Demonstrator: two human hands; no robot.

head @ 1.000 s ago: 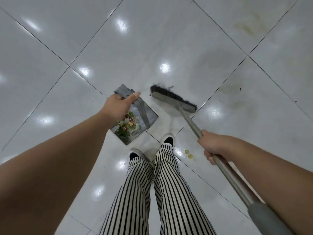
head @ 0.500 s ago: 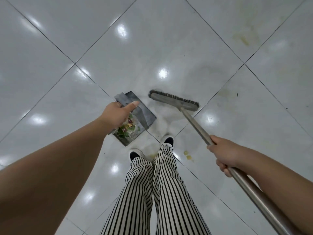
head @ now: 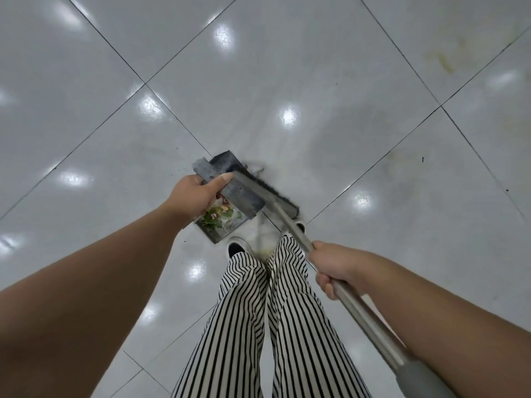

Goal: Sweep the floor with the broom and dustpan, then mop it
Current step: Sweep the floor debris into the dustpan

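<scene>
Broom [head: 265,193] gripped by right hand [head: 333,267], left hand [head: 198,193] holding dustpan [head: 230,225], shoes [head: 238,245] just behind

Grey dustpan [head: 244,196], silver broom [head: 290,222] handle, blk-&-white striped trousers [head: 258,326], glossy white floor [head: 287,67] tiles

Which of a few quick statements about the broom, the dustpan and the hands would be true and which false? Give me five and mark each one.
1. The left hand holds the dustpan. True.
2. The dustpan is empty. False: scraps lie in it.
3. The right hand grips the broom handle. True.
4. The broom head lies far from the dustpan. False: it is right against the dustpan's edge.
5. The person wears plain black trousers. False: striped trousers.
</scene>
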